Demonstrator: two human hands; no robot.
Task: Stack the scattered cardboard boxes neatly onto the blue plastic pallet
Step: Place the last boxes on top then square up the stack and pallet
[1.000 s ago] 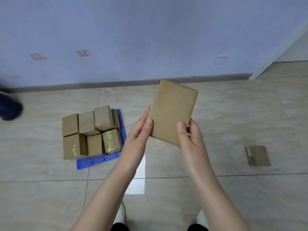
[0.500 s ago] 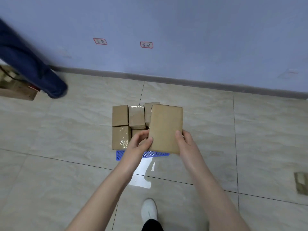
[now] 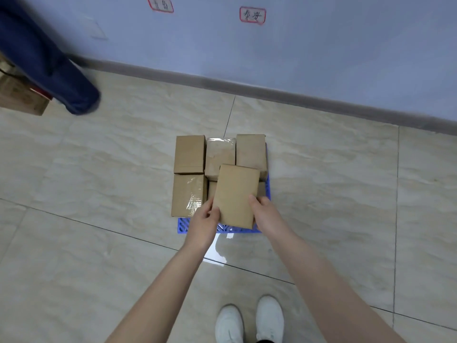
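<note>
The left hand [image 3: 205, 219] and right hand [image 3: 265, 214] grasp a cardboard box [image 3: 235, 194] by its sides, over the blue pallet [image 3: 183, 225] toward its near right corner. Packed boxes [image 3: 189, 154] crowd the pallet beneath. A dark trouser leg [image 3: 74, 95] and a carton [image 3: 19, 97] stand far left on the floor [image 3: 99, 194].

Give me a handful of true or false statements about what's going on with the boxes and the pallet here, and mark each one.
1. The left hand and right hand grip the same cardboard box. True.
2. The pallet is red. False: it is blue.
3. The pallet holds nothing yet. False: stacked boxes already sit on it.
4. Two red-bordered labels are on the wall. True.
5. The shoes are black. False: they are white.
</note>
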